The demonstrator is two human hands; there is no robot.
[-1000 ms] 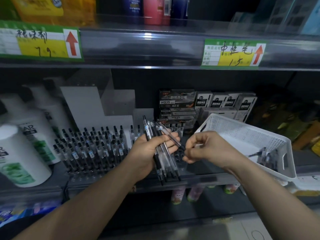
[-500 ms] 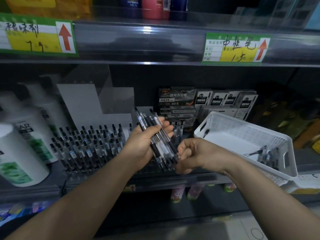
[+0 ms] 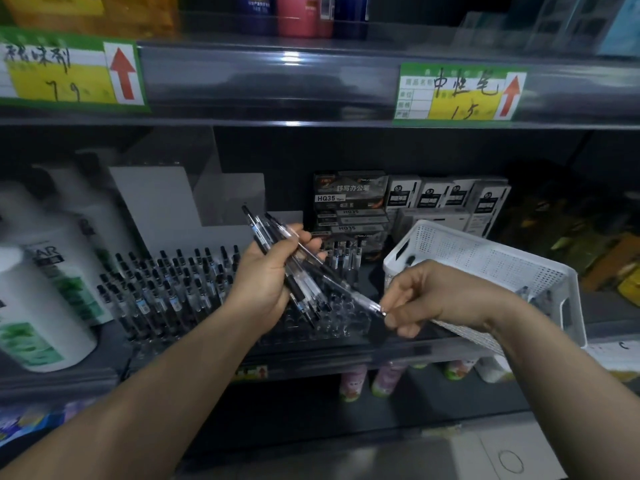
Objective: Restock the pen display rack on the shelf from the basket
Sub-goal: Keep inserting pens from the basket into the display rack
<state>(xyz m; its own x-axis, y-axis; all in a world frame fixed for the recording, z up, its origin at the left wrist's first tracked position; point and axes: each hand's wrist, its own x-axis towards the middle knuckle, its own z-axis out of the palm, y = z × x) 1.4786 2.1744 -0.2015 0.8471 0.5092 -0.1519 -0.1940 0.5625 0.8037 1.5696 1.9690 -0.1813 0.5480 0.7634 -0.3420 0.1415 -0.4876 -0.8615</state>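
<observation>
My left hand (image 3: pixel 268 275) grips a bundle of several clear black-tipped pens (image 3: pixel 298 271) above the clear pen display rack (image 3: pixel 329 323). The rack's left part holds several upright pens (image 3: pixel 166 282); its right holes stand bare. My right hand (image 3: pixel 429 296) pinches the lower end of one pen (image 3: pixel 360 299) that slants out of the bundle toward the right. The white perforated basket (image 3: pixel 485 258) sits tilted on the shelf behind my right hand, with a few pens (image 3: pixel 533 296) at its right end.
White bottles (image 3: pixel 45 296) stand at the left of the shelf. Boxed pens (image 3: pixel 349 199) are stacked behind the rack. The upper shelf edge (image 3: pixel 277 84) with price labels overhangs. Small bottles (image 3: pixel 384 379) stand on the shelf below.
My right hand has drawn one pen down and to the right out of the bundle. My left hand keeps its hold on the bundle and has tilted it further to the left.
</observation>
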